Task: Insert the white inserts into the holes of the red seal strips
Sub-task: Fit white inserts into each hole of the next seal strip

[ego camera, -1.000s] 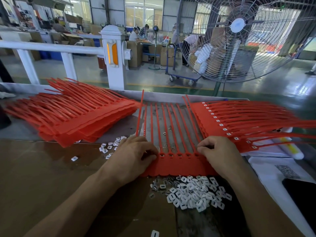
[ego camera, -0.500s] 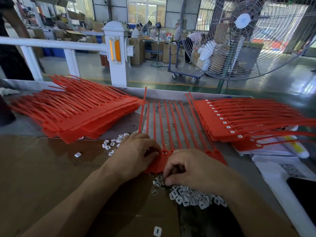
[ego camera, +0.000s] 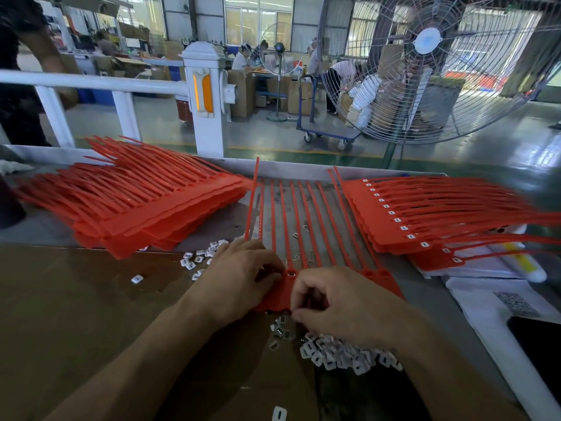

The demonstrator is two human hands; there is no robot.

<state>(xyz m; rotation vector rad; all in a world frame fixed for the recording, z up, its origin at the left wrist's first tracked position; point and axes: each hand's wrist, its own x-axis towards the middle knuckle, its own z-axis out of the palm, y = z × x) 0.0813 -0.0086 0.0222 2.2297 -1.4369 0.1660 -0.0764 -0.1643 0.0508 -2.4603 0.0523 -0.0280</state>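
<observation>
A red sheet of joined seal strips [ego camera: 306, 226] lies in front of me, tails pointing away. My left hand [ego camera: 239, 278] presses on its near left end, fingers curled at a hole that holds a white insert [ego camera: 290, 273]. My right hand [ego camera: 343, 305] hovers over the sheet's near edge with fingers pinched together; what they pinch is hidden. A heap of white inserts [ego camera: 340, 354] lies just under and right of that hand. More inserts [ego camera: 200, 256] are scattered left of my left hand.
A stack of red strip sheets [ego camera: 130, 196] sits at the left. Sheets with white inserts fitted [ego camera: 425, 214] are stacked at the right, over white papers [ego camera: 491, 302] and a dark phone [ego camera: 540, 341]. A large fan [ego camera: 431, 56] stands beyond the table edge.
My right hand left the sheet's right end, reached to the insert heap, then rose toward the sheet's left holes. My left hand stayed at the left end.
</observation>
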